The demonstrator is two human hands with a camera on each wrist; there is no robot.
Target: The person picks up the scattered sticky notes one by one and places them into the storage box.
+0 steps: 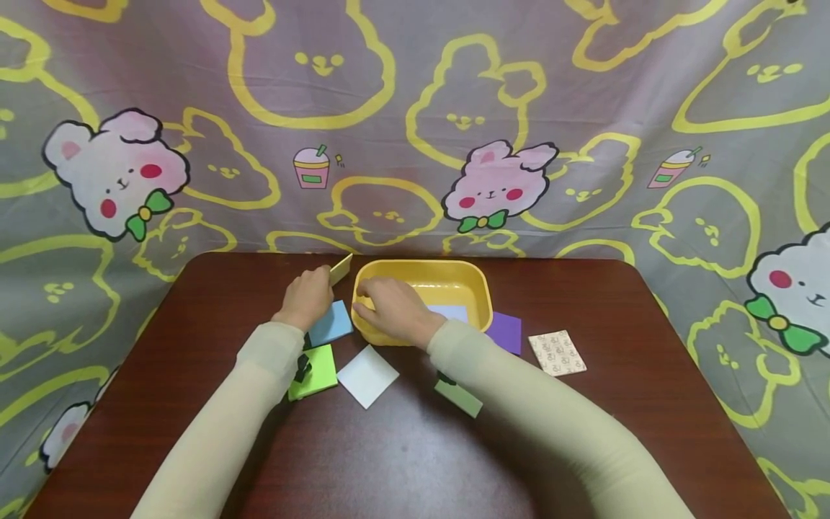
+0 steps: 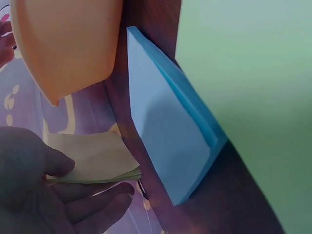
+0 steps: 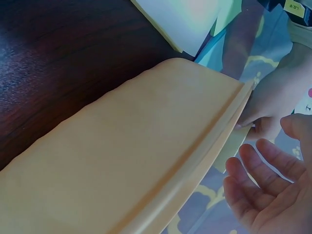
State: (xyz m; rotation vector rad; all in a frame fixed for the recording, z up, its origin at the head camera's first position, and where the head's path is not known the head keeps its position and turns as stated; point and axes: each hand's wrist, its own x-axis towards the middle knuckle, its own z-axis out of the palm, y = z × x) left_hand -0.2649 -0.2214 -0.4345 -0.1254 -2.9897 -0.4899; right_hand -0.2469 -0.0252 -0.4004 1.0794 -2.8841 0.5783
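Note:
My left hand (image 1: 308, 297) pinches a pale yellow sticky note pad (image 2: 92, 156) between thumb and fingers, raised off the table left of the yellow plastic tub (image 1: 488, 288). In the head view my right hand (image 1: 394, 308) is over the tub's left part. The right wrist view shows its fingers loosely bent and nothing held. A pale lavender pad (image 1: 452, 311) lies inside the tub, partly hidden by the right arm. Below the left hand are a blue sticky note pad (image 1: 332, 324) and a lime green pad (image 1: 319, 371).
A white pad (image 1: 367, 376) lies in front of the tub. Right of it are a purple pad (image 1: 506, 333) and a patterned cream pad (image 1: 558, 353). A sage green pad (image 1: 459, 396) is partly under the right arm. A printed curtain (image 1: 389, 144) hangs behind the brown table (image 1: 622, 432).

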